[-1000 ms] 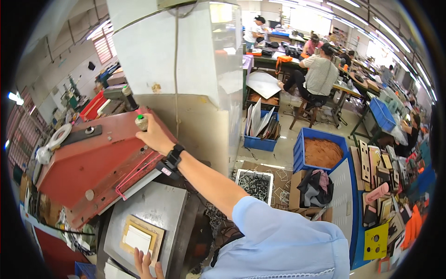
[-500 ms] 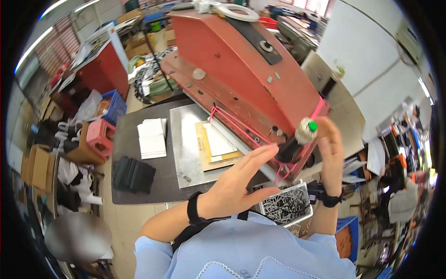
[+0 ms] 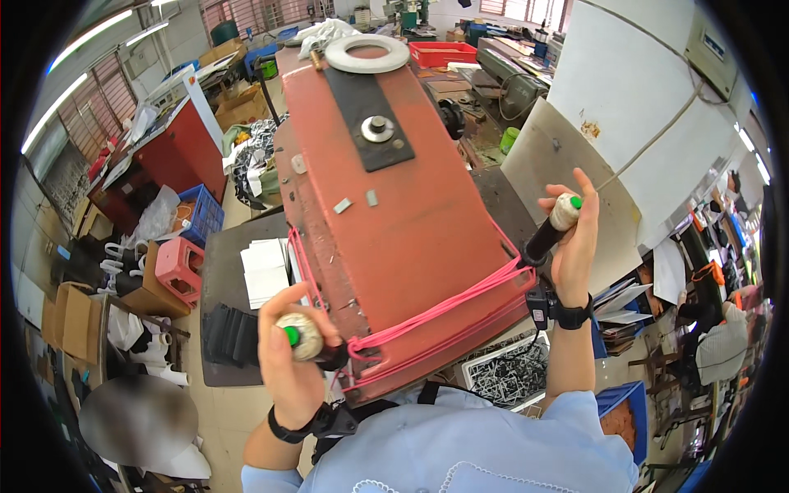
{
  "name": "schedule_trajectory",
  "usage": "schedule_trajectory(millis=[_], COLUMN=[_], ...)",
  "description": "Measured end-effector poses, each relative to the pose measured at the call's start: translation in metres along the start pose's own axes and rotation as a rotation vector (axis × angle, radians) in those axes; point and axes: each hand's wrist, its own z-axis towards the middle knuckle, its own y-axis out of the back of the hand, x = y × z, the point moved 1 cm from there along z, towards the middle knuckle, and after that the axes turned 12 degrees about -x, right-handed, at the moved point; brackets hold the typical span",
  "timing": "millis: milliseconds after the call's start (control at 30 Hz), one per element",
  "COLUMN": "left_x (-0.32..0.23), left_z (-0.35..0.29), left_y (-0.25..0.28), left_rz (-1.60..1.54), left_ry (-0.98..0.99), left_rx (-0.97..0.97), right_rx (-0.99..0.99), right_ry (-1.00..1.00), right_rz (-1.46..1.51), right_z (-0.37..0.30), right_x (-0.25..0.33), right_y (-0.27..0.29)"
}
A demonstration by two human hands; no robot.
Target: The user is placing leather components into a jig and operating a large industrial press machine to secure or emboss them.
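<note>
A red swing-arm cutting press has its broad head (image 3: 411, 238) turned over the table in front of me, with pink cord (image 3: 440, 311) strung along its near edge. My left hand (image 3: 292, 390) is closed round the left handle (image 3: 309, 338), a dark grip with a taped knob and a green button. On the other side, my right hand (image 3: 578, 263) holds the matching right handle (image 3: 542, 244), its fingers curled behind the taped top. Both thumbs lie near the green buttons. The press head hides the metal plate and the wooden board beneath it.
White sheets (image 3: 265, 278) and a stack of black pieces (image 3: 228, 335) lie on the dark table at left. A white tray of small metal parts (image 3: 509, 370) sits near my waist. Beyond are a pink stool (image 3: 178, 269), a blue crate (image 3: 201, 215) and a blue bin (image 3: 622, 411).
The press head has swung leftward over the plate and board. My left hand, formerly open beside a handle, now grips the left handle; my right hand has moved up onto the right handle.
</note>
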Motion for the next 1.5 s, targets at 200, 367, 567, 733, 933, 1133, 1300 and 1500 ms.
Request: schedule_trajectory(millis=[200,367,567,733,933,1133,1300,1500], left_x=[-0.009,0.002,0.020,0.027,0.021,0.019,0.030,0.066], left_z=[0.010,0.013,0.009,0.007,0.003,-0.005,-0.009,-0.013], left_y=[0.022,0.032,0.040,0.041,0.035,0.012,-0.029,-0.052], left_rz=[0.048,0.004,-0.049,0.013,-0.014,-0.040,-0.239,0.157], left_ry=[0.019,0.009,-0.001,-0.060,-0.038,-0.042,0.067,-0.168], left_rx=[-0.171,-0.185,-0.097,-0.095,-0.193,-0.062,0.400,0.681], right_rx=[0.199,0.218,0.171,0.167,0.219,0.253,0.188,-0.088], right_ry=[-0.146,-0.203,-0.244,-0.143,-0.140,-0.161,-0.091,0.320], right_rz=[0.090,0.125,0.194,0.159,0.174,0.106,-0.131,-0.520], right_z=[-0.004,-0.012,-0.021,-0.024,-0.017,0.019,0.081,0.039], right_x=[0.002,0.007,-0.018,-0.023,-0.029,-0.020,-0.025,-0.006], right_y=[-0.005,-0.009,0.002,0.004,0.002,0.006,0.045,0.032])
